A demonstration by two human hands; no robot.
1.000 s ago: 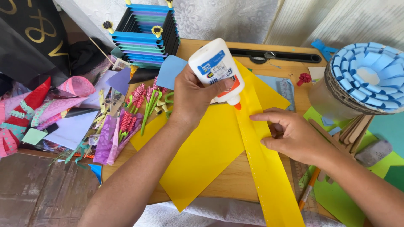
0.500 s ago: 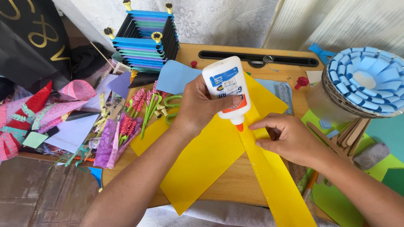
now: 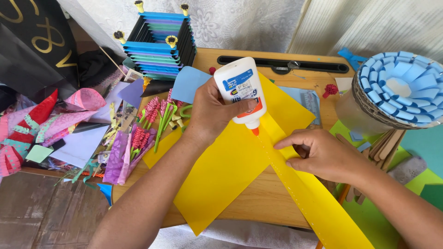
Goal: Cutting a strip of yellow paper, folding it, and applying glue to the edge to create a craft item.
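I see my right hand (image 3: pixel 323 154) nearest, fingers pressed flat on the yellow strip (image 3: pixel 314 193) so it stays put on the wooden surface (image 3: pixel 258 203); it clasps nothing. My left hand (image 3: pixel 214 113) is wrapped tight around 1 white glue bottle (image 3: pixel 241 92), tipped nozzle-down onto the strip, where a row of small dots, probably glue, runs along its edge. Under it lie what look like 2 yellow sheets (image 3: pixel 221 175). Farther off stand 1 stacked paper box (image 3: pixel 159 44) and 1 basket of blue folds (image 3: pixel 399 90).
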